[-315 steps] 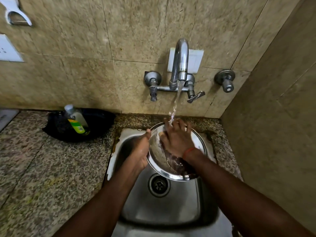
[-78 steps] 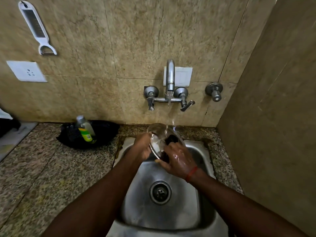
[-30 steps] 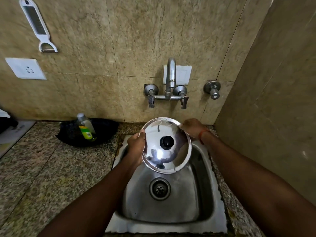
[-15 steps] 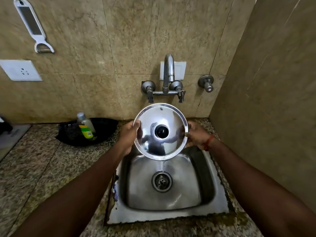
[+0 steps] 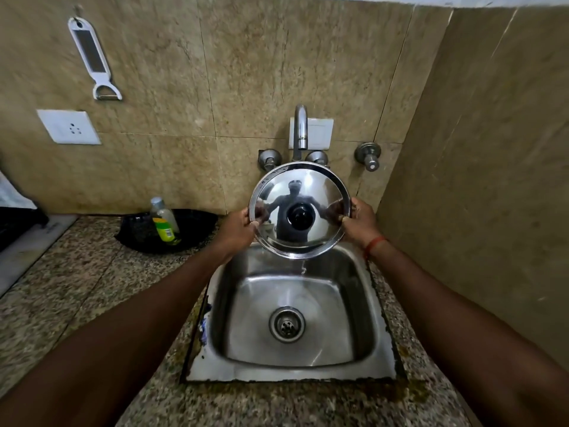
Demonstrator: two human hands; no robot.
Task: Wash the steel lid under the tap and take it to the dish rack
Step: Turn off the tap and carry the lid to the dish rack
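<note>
Both hands had the lid (image 5: 300,212) now: the left hand (image 5: 238,224) gripped its left rim, the right hand (image 5: 358,221) its right rim, fingers curled over the edge. And up it had come! A second before it sat lower, tipped flat over the basin with only the left hand on it; now it stood nearly upright, knob (image 5: 299,215) facing the person, raised in front of the tap (image 5: 300,127) and above the far edge of the sink (image 5: 292,374). No stream ran from the spout any more, where water had been pouring a couple of seconds earlier. A thin trickle (image 5: 303,266) still fell off the lid's lowest edge into the basin.

So the wash looked finished, and this read as a drain-off before the carry. No rack showed clearly; something dark sat at the counter's far left edge, too cropped to call. A soap bottle (image 5: 163,220) leaned in a black dish (image 5: 197,226) by the back wall.
</note>
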